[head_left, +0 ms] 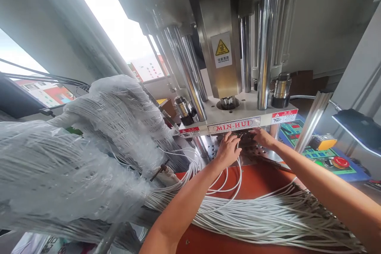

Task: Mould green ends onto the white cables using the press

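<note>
My left hand (228, 150) reaches under the front edge of a moulding press (232, 123). Its fingers are bent around a white cable (239, 170), which loops down from beside the thumb onto the red-brown table. To its right, my right hand (263, 138) is at the same opening below the press plate, with its fingertips drawn together. What they pinch, if anything, is lost in shadow. Between the hands lies a dark metal mould (245, 138), mostly hidden by the plate and my fingers. A thick bundle of white cables (256, 216) spreads across the table below my forearms.
Plastic-wrapped cable bundles (119, 115) hang at the left. Polished columns (268, 47) flank the nozzle housing (222, 20), which bears a hot-surface warning. On the right are a control panel (324, 147) with a red stop button (341, 162), and a lamp (357, 129).
</note>
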Demonstrator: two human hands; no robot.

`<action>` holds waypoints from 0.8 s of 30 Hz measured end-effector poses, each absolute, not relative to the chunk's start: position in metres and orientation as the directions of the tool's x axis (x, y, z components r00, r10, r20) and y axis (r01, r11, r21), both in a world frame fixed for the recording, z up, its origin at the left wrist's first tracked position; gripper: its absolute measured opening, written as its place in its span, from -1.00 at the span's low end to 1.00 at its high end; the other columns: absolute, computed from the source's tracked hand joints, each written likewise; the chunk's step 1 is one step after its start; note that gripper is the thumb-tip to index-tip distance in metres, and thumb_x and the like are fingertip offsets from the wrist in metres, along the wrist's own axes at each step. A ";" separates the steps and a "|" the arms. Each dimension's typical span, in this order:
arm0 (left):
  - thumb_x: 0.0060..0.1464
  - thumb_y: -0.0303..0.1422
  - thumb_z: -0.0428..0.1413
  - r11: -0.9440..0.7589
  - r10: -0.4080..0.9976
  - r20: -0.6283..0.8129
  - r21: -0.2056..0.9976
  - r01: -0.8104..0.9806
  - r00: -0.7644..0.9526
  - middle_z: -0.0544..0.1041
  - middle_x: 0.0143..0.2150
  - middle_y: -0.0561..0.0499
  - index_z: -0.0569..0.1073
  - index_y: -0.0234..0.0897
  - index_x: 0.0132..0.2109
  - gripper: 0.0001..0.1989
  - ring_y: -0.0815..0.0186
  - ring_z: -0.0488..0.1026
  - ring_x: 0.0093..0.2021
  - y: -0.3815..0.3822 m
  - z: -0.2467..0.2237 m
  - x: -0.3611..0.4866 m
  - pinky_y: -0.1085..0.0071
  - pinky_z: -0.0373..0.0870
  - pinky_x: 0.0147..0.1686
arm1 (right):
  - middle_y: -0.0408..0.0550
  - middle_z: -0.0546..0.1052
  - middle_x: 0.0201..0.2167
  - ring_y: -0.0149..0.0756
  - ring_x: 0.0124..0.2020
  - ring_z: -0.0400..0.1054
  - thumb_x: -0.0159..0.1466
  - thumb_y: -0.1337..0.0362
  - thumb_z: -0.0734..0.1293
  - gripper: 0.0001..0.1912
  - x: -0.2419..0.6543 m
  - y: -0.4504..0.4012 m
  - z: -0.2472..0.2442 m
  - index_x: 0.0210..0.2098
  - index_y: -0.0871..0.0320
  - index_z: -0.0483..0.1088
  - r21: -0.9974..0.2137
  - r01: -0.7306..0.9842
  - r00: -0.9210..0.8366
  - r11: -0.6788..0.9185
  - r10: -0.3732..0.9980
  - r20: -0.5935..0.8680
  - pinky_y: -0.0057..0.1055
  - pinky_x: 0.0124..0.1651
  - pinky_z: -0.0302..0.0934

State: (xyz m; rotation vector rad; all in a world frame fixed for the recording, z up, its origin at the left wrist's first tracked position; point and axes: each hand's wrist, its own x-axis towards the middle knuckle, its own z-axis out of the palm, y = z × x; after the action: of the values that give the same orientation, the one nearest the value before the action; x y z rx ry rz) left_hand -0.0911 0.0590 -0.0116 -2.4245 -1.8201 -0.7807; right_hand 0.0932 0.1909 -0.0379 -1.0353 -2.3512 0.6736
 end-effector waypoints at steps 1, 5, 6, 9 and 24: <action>0.05 -0.41 0.16 -0.323 0.896 0.401 0.295 0.899 0.190 0.43 0.12 -0.09 0.42 -0.28 0.06 -0.62 0.06 0.08 0.30 0.051 -0.010 -0.094 0.05 0.19 0.26 | 0.03 0.56 -0.10 -0.20 -0.11 0.45 -0.04 0.59 0.12 -0.25 0.091 0.190 -0.039 0.16 0.21 0.32 -0.593 0.549 -0.586 0.588 0.778 0.228 -0.35 -0.07 0.37; 0.04 -0.45 0.18 -0.258 0.904 0.414 0.328 0.909 0.107 0.49 0.00 -0.11 0.47 -0.30 -0.02 -0.68 0.06 0.18 0.25 0.020 -0.002 -0.109 0.04 0.20 0.25 | 0.09 0.30 0.23 -0.07 0.18 0.24 -0.01 0.64 0.12 -0.24 0.081 0.174 -0.043 0.16 0.12 0.36 -0.522 0.573 -0.601 0.632 0.757 0.256 -0.18 0.19 0.17; 0.03 -0.45 0.19 -0.236 0.908 0.410 0.341 0.910 0.082 0.50 -0.03 -0.11 0.47 -0.30 -0.03 -0.69 0.06 0.20 0.23 0.014 -0.001 -0.112 0.04 0.21 0.24 | 0.07 0.24 0.27 -0.02 0.20 0.20 0.01 0.65 0.12 -0.24 0.079 0.168 -0.043 0.16 0.08 0.36 -0.484 0.586 -0.616 0.650 0.745 0.255 -0.11 0.20 0.15; 0.01 -0.47 0.20 -0.211 0.916 0.398 0.386 0.898 0.045 0.51 -0.04 -0.11 0.47 -0.30 -0.02 -0.66 0.07 0.24 0.20 -0.002 0.004 -0.116 0.05 0.24 0.23 | 0.03 0.14 0.33 0.07 0.21 0.17 0.07 0.62 0.13 -0.21 0.075 0.156 -0.040 0.22 -0.06 0.28 -0.294 0.665 -0.656 0.686 0.726 0.209 0.00 0.14 0.20; 0.12 -0.47 0.09 -0.544 0.813 0.550 0.599 0.587 0.193 0.57 -0.11 -0.08 0.39 -0.20 0.05 -0.66 0.22 0.43 0.03 -0.154 0.007 -0.059 0.23 0.41 0.08 | -0.06 0.12 0.35 -0.16 0.34 -0.02 0.15 0.60 0.06 -0.19 0.018 0.132 -0.041 0.35 -0.04 0.01 -0.011 0.525 -0.830 0.851 0.515 0.216 0.07 0.24 0.02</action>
State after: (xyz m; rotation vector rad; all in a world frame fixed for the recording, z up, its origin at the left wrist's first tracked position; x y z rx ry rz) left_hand -0.0591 -0.1544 0.0072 -2.6104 -1.5755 -1.5030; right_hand 0.0184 0.1324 -0.0414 -0.8008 -2.8161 -0.0714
